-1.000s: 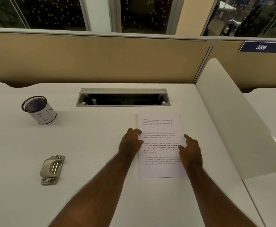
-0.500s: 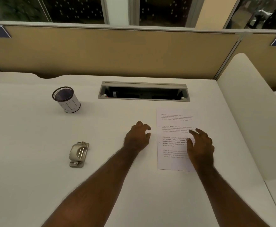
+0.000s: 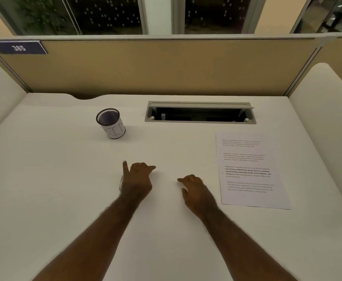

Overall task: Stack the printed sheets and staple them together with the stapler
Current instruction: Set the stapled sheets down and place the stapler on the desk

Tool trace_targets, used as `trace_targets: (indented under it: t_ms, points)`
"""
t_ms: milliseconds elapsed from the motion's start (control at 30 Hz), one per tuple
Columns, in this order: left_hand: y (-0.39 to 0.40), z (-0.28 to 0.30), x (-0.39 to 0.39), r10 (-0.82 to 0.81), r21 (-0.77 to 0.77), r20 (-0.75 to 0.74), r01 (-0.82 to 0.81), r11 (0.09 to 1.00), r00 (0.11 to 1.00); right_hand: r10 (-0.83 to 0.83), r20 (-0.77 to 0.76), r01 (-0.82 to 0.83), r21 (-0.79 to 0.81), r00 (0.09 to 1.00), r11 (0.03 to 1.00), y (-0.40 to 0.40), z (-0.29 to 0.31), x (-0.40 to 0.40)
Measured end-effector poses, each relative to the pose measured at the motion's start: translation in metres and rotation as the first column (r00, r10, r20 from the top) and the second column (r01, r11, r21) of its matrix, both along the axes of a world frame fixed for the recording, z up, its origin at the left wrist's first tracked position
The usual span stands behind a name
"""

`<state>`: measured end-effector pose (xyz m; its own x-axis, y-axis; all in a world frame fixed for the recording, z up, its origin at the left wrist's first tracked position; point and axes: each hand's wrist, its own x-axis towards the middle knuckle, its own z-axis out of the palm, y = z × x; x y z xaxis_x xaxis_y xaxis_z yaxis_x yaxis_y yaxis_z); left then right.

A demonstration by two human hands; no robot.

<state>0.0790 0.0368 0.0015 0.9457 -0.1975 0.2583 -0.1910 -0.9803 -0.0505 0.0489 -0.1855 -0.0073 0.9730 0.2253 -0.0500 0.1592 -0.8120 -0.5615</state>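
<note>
A black mesh pen cup wrapped in a white label stands on the white desk, left of an open cable tray, below a tan partition bearing a blue "385" number plate.

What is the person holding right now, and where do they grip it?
It cannot be told for sure: the left hand covers something pale, perhaps the stapler. The right hand holds nothing, and the printed sheets lie untouched.

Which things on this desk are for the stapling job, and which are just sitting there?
For the job: the printed sheets; the stapler, mostly hidden under the left hand.

Just lying about: the mesh pen cup; the open cable hatch; the sign reading 385.
</note>
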Motion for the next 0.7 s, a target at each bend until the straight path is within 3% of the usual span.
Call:
trace_targets:
  t_ms: [100, 233, 333, 500, 700]
  points:
    - [-0.003, 0.001, -0.005, -0.033, 0.05, -0.062, 0.036, 0.998, 0.998, 0.003, -0.012, -0.004, -0.076, 1.0, 0.997, 0.016, -0.003, 0.002]
    - [0.0, 0.004, 0.0, 0.056, 0.025, -0.402, -0.05, 0.998, 0.914, 0.026, 0.05, -0.016, -0.196, 0.998, 0.98, 0.028, -0.004, 0.004]
    - [0.0, 0.007, 0.005, 0.056, 0.015, -0.527, -0.056, 0.998, 0.848, 0.015, 0.1, 0.006, -0.212, 0.995, 0.977, 0.03, -0.007, 0.002]
    - [-0.001, 0.005, 0.005, -0.002, -0.012, -0.506, -0.005, 1.0, 0.863, 0.006, 0.09, 0.014, -0.215, 0.996, 0.976, 0.033, -0.012, -0.003]
    - [-0.001, 0.011, -0.006, -0.083, 0.11, -0.465, 0.15, 0.983, 0.882, 0.065, 0.149, -0.029, -0.234, 0.987, 0.972, 0.039, -0.008, -0.017]
